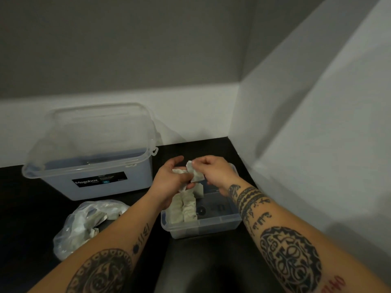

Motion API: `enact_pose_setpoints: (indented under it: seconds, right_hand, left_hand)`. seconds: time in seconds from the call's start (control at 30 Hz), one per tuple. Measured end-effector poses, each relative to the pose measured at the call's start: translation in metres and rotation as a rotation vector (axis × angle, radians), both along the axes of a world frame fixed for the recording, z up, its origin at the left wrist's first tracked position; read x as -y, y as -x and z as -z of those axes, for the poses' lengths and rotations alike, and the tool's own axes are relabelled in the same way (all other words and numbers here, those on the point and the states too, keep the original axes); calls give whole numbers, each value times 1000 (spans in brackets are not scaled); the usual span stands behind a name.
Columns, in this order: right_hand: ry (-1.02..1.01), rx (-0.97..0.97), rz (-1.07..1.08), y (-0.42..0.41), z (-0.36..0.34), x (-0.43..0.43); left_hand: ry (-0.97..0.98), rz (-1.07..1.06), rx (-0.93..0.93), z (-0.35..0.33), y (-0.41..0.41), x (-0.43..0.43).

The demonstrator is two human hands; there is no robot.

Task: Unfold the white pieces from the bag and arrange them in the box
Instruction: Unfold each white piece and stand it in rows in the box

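Large lidded clear tub (91,161), left of centre, labelled "Megabox", stood on the dark tabletop (25,204). Clear plastic bag (84,223), lower left, lay crumpled and held more white pieces. Left hand (171,178), centre frame, gripped the crumpled white piece (191,173) from the left. Right hand (213,172) pinched its upper edge between fingertips. Both were held above the small clear box (203,226), right of centre. Two rows of arranged pieces (184,208) filled the box's left part.
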State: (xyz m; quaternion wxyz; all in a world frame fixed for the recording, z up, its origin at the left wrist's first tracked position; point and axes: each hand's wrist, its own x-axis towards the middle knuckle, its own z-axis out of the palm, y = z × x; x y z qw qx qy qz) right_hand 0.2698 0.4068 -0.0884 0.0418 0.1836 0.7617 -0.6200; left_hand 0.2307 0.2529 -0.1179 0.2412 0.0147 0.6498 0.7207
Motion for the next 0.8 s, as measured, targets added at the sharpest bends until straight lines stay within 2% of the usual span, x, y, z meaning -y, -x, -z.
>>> enact_pose_setpoints:
  seconds: [0.2,0.33,0.7,0.8]
  right_hand:
    - [39,-194,-9,-2,11,2]
    - [-13,-309,47,-2,18,-2]
    - [-132,-250,-13,-7,28,-16]
    - [-239,-233,-42,-7,29,-20]
  left_hand:
    - [35,-41,-67,-4,-5,8]
    - [72,-121,-159,-2,-2,9]
    - [316,-31,-315,0,1,1]
    - [374,2,-345,0,3,-1]
